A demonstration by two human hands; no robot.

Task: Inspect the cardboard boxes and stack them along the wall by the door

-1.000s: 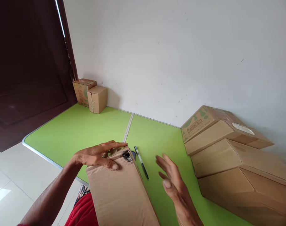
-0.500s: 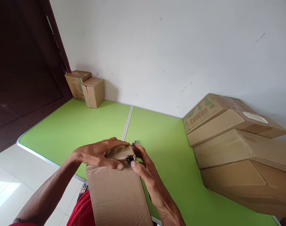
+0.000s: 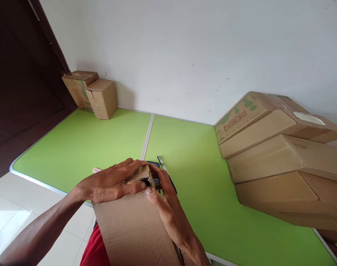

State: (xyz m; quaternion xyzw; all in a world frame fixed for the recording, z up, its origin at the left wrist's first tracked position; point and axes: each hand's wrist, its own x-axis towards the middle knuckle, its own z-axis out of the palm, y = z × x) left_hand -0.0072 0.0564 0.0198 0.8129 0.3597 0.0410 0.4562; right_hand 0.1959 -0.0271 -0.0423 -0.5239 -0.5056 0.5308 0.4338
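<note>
A plain brown cardboard box extends from the bottom of the view up to the table edge, held in front of me. My left hand lies across its far end, fingers over the top and thumb on the near face. On the right corner of that end, my right hand grips with its thumb on the near face and fingers on the far side. A dark ragged gap shows at the corner between the two thumbs. What lies inside the gap I cannot make out.
On the green table lie a pen and a dark flat object partly behind my right hand. A small pale item is by my left hand. Two boxes stand at back left; several cartons lean at right.
My view has shifted, uncovering more of the pen, the dark flat object and the pale item. Both hands stay on the box end, my left thumb now closer to the torn corner.
</note>
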